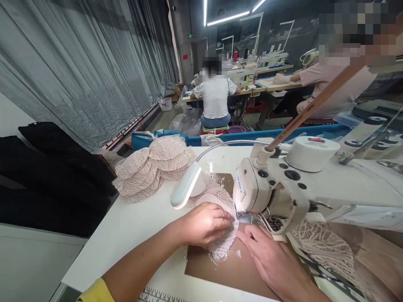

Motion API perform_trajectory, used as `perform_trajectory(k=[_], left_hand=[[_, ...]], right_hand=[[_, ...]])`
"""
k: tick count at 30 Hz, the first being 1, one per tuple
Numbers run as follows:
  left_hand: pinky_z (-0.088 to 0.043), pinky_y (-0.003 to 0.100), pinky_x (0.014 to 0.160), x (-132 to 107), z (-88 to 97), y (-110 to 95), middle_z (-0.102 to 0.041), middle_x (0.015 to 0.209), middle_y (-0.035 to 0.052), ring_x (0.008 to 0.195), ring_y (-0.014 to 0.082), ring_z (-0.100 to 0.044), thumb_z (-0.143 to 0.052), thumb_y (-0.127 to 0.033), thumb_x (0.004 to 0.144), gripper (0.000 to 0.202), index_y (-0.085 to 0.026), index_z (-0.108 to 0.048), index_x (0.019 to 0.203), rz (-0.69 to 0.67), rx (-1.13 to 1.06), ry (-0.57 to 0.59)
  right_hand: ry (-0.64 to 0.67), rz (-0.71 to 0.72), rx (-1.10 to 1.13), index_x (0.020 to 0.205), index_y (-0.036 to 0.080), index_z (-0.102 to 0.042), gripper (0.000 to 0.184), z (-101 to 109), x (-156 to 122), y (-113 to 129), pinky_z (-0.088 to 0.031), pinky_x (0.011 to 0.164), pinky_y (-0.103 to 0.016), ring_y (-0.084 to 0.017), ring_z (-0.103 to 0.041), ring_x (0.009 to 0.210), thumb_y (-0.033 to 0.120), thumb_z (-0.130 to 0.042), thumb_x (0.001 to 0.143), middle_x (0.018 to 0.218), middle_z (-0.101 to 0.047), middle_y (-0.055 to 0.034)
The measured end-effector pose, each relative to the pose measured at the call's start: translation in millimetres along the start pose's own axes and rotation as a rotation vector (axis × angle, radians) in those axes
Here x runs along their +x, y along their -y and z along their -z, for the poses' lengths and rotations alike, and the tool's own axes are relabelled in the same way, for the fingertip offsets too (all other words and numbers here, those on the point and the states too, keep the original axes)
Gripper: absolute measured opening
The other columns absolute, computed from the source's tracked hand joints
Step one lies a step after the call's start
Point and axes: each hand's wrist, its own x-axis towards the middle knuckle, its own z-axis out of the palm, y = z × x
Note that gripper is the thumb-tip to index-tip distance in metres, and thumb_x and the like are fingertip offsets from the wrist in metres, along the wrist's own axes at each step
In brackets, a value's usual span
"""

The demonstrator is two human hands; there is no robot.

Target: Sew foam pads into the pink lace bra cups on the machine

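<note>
A pale pink lace piece, shaped like a cup, lies under the needle area of a white sewing machine. My left hand is closed on its upper side, thumb and fingers pinching the fabric; the fingertips are partly hidden. My right hand rests palm down on the brown sheet, its index finger stretched out to the lace's right edge. Behind my left hand, more of the lace and a smooth pale layer spread towards the back. The needle itself is hard to make out.
Stacked lace cups sit at the table's back left. A lamp on a bent neck hangs over the work. More lace lies right of the machine. A ruler marks the front edge. Two people sit at machines beyond.
</note>
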Motion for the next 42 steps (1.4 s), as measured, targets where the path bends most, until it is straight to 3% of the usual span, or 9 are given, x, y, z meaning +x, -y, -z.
perform_trajectory(k=[7,12,16,23,28,32,35,42], left_hand=[[-0.04,0.036,0.097,2,-23.1,2,-0.06,0.129,0.0091,0.114,0.0228,-0.053,-0.041,-0.029,0.096,0.034,-0.015,-0.056,0.123,-0.051,0.107,-0.013],[-0.042,0.037,0.092,3,-29.2,-6,-0.059,0.128,0.0113,0.111,0.0232,-0.053,-0.045,-0.027,0.094,0.036,-0.015,-0.053,0.126,0.012,0.162,-0.015],[-0.04,0.038,0.093,5,-30.6,-10,-0.057,0.131,0.0098,0.11,0.0246,-0.052,-0.045,-0.03,0.092,0.037,-0.015,-0.053,0.126,0.076,0.154,-0.03],[-0.04,0.041,0.093,4,-32.6,-7,-0.058,0.128,0.0106,0.111,0.0271,-0.049,-0.047,-0.031,0.09,0.04,-0.014,-0.054,0.124,0.104,0.122,-0.069],[-0.039,0.04,0.096,-2,-31.1,-4,-0.058,0.127,0.0124,0.111,0.0252,-0.05,-0.045,-0.032,0.092,0.037,-0.014,-0.055,0.123,0.055,0.088,-0.076],[-0.038,0.039,0.097,-4,-25.2,-6,-0.059,0.122,0.0119,0.109,0.0236,-0.051,-0.045,-0.031,0.093,0.032,-0.016,-0.057,0.119,0.025,0.075,-0.046],[-0.037,0.037,0.096,-4,-22.9,-6,-0.06,0.117,0.0113,0.105,0.0223,-0.053,-0.048,-0.031,0.093,0.027,-0.018,-0.06,0.114,0.002,0.072,-0.026],[-0.038,0.037,0.096,-4,-24.9,-6,-0.062,0.113,0.0104,0.103,0.0213,-0.054,-0.048,-0.033,0.093,0.025,-0.019,-0.063,0.109,-0.037,0.036,-0.015]], right_hand=[[0.029,-0.045,-0.025,0.115,0.024,-0.063,0.05,4,-3,0,-0.037,0.056,-0.026,-0.014,-0.054,0.062,0.002,-0.04,0.076,0.095,-0.067,-0.005],[0.003,-0.083,-0.027,0.113,0.024,-0.064,0.049,0,-5,0,-0.037,0.059,-0.027,-0.015,-0.055,0.064,0.002,-0.041,0.076,0.088,-0.067,-0.0048],[-0.003,-0.102,-0.109,0.118,0.025,-0.064,0.049,-5,-6,-3,-0.038,0.059,-0.026,-0.014,-0.056,0.064,0.004,-0.04,0.08,0.093,-0.067,-0.007],[-0.03,-0.136,-0.106,0.122,0.028,-0.061,0.048,-11,-11,-10,-0.041,0.059,-0.025,-0.015,-0.058,0.066,0.009,-0.043,0.082,0.091,-0.065,-0.0064],[0.036,-0.097,0.023,0.12,0.026,-0.061,0.046,-6,-15,-7,-0.041,0.059,-0.026,-0.014,-0.055,0.066,0.009,-0.037,0.085,0.1,-0.063,-0.0079],[0.116,-0.015,0.114,0.112,0.021,-0.062,0.04,7,-10,-2,-0.041,0.063,-0.028,-0.017,-0.052,0.071,0.007,-0.036,0.085,0.088,-0.06,-0.0074],[0.107,0.029,0.152,0.105,0.024,-0.064,0.037,11,-8,0,-0.039,0.065,-0.028,-0.018,-0.05,0.072,0.008,-0.04,0.082,0.078,-0.056,-0.0049],[0.108,0.068,0.209,0.102,0.025,-0.063,0.034,10,-11,-1,-0.037,0.063,-0.028,-0.018,-0.049,0.068,0.008,-0.041,0.083,0.077,-0.055,-0.0039]])
